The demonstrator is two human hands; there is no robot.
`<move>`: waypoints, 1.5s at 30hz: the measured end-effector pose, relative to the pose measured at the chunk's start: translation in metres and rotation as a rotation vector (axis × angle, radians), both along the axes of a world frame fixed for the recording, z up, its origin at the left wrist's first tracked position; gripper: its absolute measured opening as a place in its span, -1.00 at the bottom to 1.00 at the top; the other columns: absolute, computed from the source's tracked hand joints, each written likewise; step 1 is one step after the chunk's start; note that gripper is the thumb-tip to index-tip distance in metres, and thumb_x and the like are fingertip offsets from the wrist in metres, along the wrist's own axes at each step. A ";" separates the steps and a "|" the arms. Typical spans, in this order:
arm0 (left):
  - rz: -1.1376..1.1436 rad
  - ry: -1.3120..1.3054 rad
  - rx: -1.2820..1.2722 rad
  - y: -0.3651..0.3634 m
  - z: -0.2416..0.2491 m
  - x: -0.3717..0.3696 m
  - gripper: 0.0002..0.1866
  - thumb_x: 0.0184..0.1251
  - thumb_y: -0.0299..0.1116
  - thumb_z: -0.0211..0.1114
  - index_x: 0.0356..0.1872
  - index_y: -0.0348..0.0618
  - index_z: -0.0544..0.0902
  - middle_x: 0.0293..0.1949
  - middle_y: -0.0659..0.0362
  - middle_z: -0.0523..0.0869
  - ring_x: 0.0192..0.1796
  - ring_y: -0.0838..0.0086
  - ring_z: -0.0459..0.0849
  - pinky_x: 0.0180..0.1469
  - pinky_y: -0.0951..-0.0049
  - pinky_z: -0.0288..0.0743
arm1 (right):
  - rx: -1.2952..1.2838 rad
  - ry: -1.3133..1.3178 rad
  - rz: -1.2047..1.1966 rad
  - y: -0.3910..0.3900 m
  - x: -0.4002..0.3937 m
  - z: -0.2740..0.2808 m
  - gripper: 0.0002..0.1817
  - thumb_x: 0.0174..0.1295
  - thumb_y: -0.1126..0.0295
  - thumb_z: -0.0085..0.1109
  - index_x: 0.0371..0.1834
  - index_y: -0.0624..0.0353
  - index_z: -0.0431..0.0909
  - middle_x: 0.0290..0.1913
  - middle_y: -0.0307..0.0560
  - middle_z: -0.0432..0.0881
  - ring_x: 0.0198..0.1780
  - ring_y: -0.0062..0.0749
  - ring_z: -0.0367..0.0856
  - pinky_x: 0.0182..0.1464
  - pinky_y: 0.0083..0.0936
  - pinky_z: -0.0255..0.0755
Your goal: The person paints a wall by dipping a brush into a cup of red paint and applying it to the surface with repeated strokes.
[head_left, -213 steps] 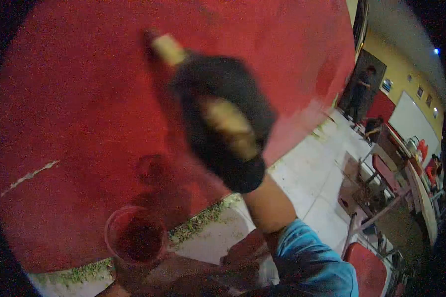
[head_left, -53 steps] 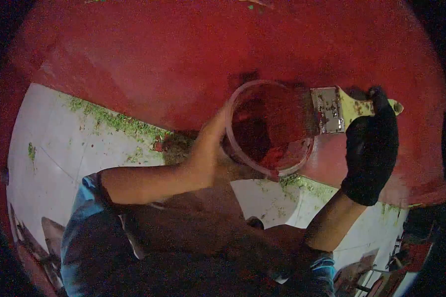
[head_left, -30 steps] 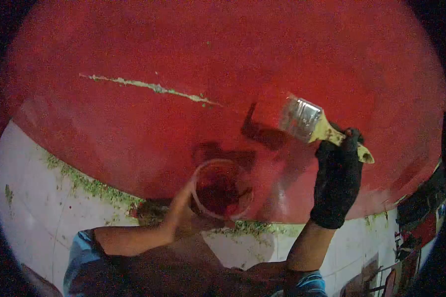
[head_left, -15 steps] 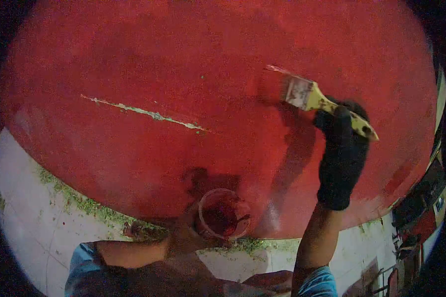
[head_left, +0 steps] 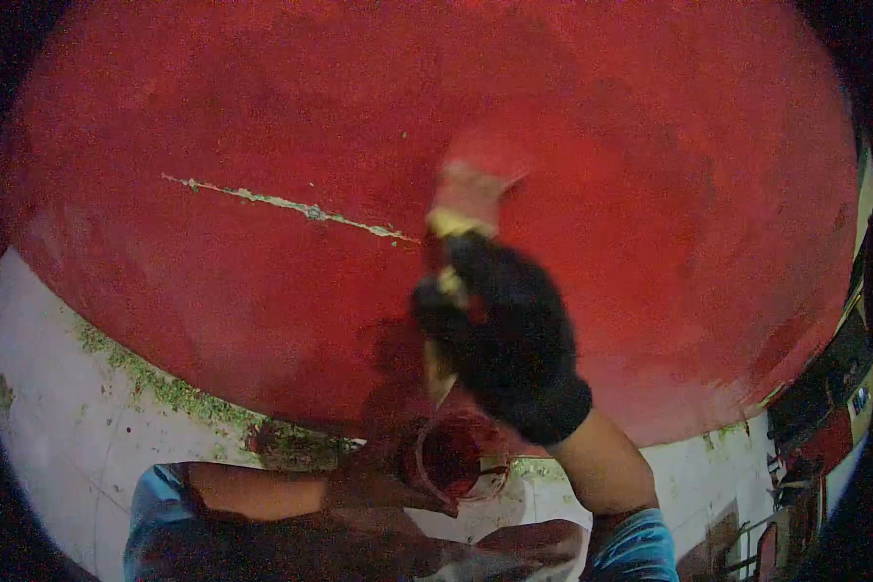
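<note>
My right hand [head_left: 509,335], in a black glove, is closed round the yellow handle of a paintbrush [head_left: 466,218]. The brush is smeared by motion, its bristles pointing up over the large red surface [head_left: 291,116]. Left of the brush, a pale narrow crack [head_left: 310,210] runs slantwise across the red. Below my right hand is a round container [head_left: 448,456] with dark red paint inside. My left forearm [head_left: 262,490] reaches toward the container's left side; my left hand there is too dark to make out its fingers.
Pale paving [head_left: 53,388] with a strip of small green plants [head_left: 179,398] borders the red surface's lower edge. At the lower right stand dark objects and a metal frame [head_left: 747,553].
My right hand with the paintbrush has moved left and nearer the container, and the brush has turned from pointing left to pointing up. The container sits slightly lower in view.
</note>
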State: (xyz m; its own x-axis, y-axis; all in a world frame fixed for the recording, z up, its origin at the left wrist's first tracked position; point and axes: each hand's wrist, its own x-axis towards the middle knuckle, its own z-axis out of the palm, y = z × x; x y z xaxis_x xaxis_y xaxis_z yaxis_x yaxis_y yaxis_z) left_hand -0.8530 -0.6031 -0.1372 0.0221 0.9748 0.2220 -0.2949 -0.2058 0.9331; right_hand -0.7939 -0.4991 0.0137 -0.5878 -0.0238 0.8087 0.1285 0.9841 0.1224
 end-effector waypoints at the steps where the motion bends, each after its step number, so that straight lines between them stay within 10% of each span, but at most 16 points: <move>1: -0.083 0.139 -0.025 0.009 -0.005 -0.001 -0.10 -0.27 -0.25 0.55 0.19 -0.13 0.23 0.16 0.14 0.37 0.17 0.42 0.35 0.17 0.40 0.31 | -0.002 -0.001 0.001 -0.007 0.002 -0.001 -0.86 0.08 0.39 0.08 -0.34 0.19 0.52 -0.35 0.05 0.53 -0.35 -0.04 0.49 -0.28 -0.33 0.40; 4: -0.248 0.138 -0.191 0.001 -0.011 -0.001 -0.07 -0.24 -0.37 0.53 0.24 -0.06 0.17 0.18 0.15 0.33 0.20 0.42 0.32 0.14 0.42 0.35 | -0.207 -0.313 0.191 -0.015 0.012 0.000 -0.72 0.05 0.30 0.21 -0.20 0.17 0.52 -0.17 -0.04 0.57 -0.09 -0.24 0.53 -0.03 -0.38 0.38; 10: -0.243 -0.282 -0.383 -0.019 0.029 -0.001 -0.02 -0.27 -0.57 0.50 0.27 0.04 0.12 0.19 0.18 0.30 0.23 0.42 0.28 0.14 0.42 0.38 | 0.117 0.486 0.079 0.025 0.033 0.049 -0.86 0.06 0.53 0.14 -0.28 0.21 0.55 -0.22 -0.03 0.58 -0.20 -0.25 0.55 -0.15 -0.38 0.43; 13: -0.205 -0.364 -0.646 -0.020 0.047 0.004 -0.02 -0.27 -0.59 0.49 0.27 0.04 0.11 0.18 0.20 0.30 0.22 0.42 0.28 0.15 0.42 0.38 | 0.305 0.221 -0.055 0.029 0.037 0.023 -0.83 0.05 0.47 0.17 -0.27 0.21 0.55 -0.20 0.00 0.58 -0.19 -0.20 0.55 -0.11 -0.35 0.42; 14: -0.192 -0.385 -0.736 -0.020 0.049 0.005 -0.02 -0.27 -0.60 0.49 0.27 0.04 0.11 0.18 0.20 0.30 0.22 0.41 0.28 0.15 0.41 0.38 | 0.003 0.142 0.005 0.016 0.031 0.009 -0.81 0.04 0.45 0.18 -0.25 0.20 0.55 -0.19 -0.01 0.58 -0.18 -0.19 0.54 -0.09 -0.35 0.40; 18: -0.264 -0.207 -0.318 -0.013 0.011 -0.001 -0.05 -0.22 -0.59 0.46 0.26 0.03 0.11 0.18 0.21 0.31 0.22 0.42 0.29 0.18 0.41 0.36 | -0.345 -0.127 0.206 -0.002 0.038 -0.006 -0.81 0.05 0.44 0.17 -0.24 0.18 0.54 -0.19 -0.06 0.57 -0.17 -0.17 0.54 -0.05 -0.43 0.38; 21: -0.466 -0.301 -0.081 -0.006 0.002 -0.003 -0.11 -0.19 -0.55 0.46 0.24 -0.02 0.15 0.17 0.20 0.33 0.21 0.43 0.30 0.19 0.41 0.34 | -0.079 0.262 -0.003 0.030 0.051 0.029 -0.90 0.12 0.48 0.12 -0.28 0.14 0.54 -0.19 -0.12 0.58 -0.22 -0.44 0.52 -0.16 -0.55 0.39; 23: -0.385 -0.609 -0.567 -0.006 0.011 0.004 -0.15 -0.18 -0.48 0.47 0.22 -0.06 0.20 0.16 0.19 0.34 0.19 0.44 0.34 0.21 0.40 0.32 | -0.133 0.470 -0.068 0.034 0.060 0.044 -0.90 0.15 0.48 0.10 -0.27 0.15 0.53 -0.20 -0.14 0.57 -0.22 -0.47 0.51 -0.16 -0.56 0.39; 25: -0.287 -0.302 -0.338 -0.013 0.012 0.001 -0.16 -0.18 -0.45 0.48 0.21 -0.08 0.22 0.17 0.18 0.35 0.17 0.43 0.36 0.22 0.38 0.30 | 0.330 0.545 -0.162 0.036 0.067 0.049 -0.87 0.16 0.53 0.05 -0.24 0.19 0.53 -0.19 -0.16 0.57 -0.19 -0.47 0.50 -0.13 -0.56 0.38; 28: -0.270 -0.002 -0.080 -0.008 -0.003 -0.001 -0.17 -0.21 -0.41 0.50 0.19 -0.10 0.25 0.17 0.16 0.37 0.15 0.41 0.39 0.23 0.37 0.28 | -0.228 0.197 -0.030 0.023 0.045 0.001 -0.75 0.09 0.49 0.14 -0.13 0.17 0.52 -0.13 -0.06 0.56 -0.17 -0.35 0.52 -0.05 -0.51 0.38; 31: -0.481 -0.179 -0.083 0.003 -0.005 0.001 -0.15 -0.23 -0.39 0.52 0.19 -0.13 0.26 0.16 0.14 0.39 0.16 0.40 0.39 0.25 0.35 0.25 | -0.186 0.003 0.154 0.014 0.049 -0.013 -0.85 0.11 0.42 0.14 -0.27 0.20 0.54 -0.24 -0.09 0.57 -0.22 -0.36 0.53 -0.12 -0.45 0.41; 38: -0.339 -0.284 -0.119 -0.010 -0.002 0.007 -0.17 -0.20 -0.41 0.50 0.19 -0.14 0.25 0.14 0.12 0.40 0.17 0.38 0.40 0.23 0.34 0.30 | 0.078 0.715 -0.185 0.052 0.078 0.031 -0.88 0.13 0.47 0.13 -0.27 0.21 0.52 -0.25 -0.14 0.58 -0.29 -0.38 0.52 -0.18 -0.49 0.40; 40: -0.339 -0.213 -0.103 -0.005 -0.022 0.004 -0.15 -0.24 -0.42 0.51 0.19 -0.14 0.25 0.14 0.11 0.40 0.16 0.38 0.40 0.22 0.34 0.31 | 0.310 0.271 -0.304 0.045 0.078 0.010 -0.83 0.11 0.45 0.16 -0.23 0.19 0.53 -0.19 -0.13 0.59 -0.25 -0.40 0.53 -0.19 -0.48 0.41; 42: -0.344 -0.136 -0.091 -0.003 -0.024 0.004 -0.13 -0.27 -0.44 0.53 0.19 -0.14 0.25 0.15 0.11 0.40 0.16 0.37 0.41 0.22 0.34 0.32 | -0.278 0.176 0.043 0.021 0.052 -0.017 -0.87 0.08 0.37 0.11 -0.31 0.08 0.56 -0.19 -0.02 0.57 -0.22 -0.22 0.53 -0.09 -0.43 0.40; 45: -0.440 -0.279 -0.044 0.001 -0.019 0.006 -0.25 -0.09 -0.36 0.43 0.19 -0.16 0.25 0.14 0.10 0.41 0.15 0.36 0.42 0.21 0.30 0.33 | -0.020 -0.043 0.098 0.024 0.060 -0.019 -0.82 0.12 0.31 0.06 -0.23 0.05 0.55 -0.20 -0.04 0.56 -0.22 -0.18 0.52 -0.13 -0.37 0.41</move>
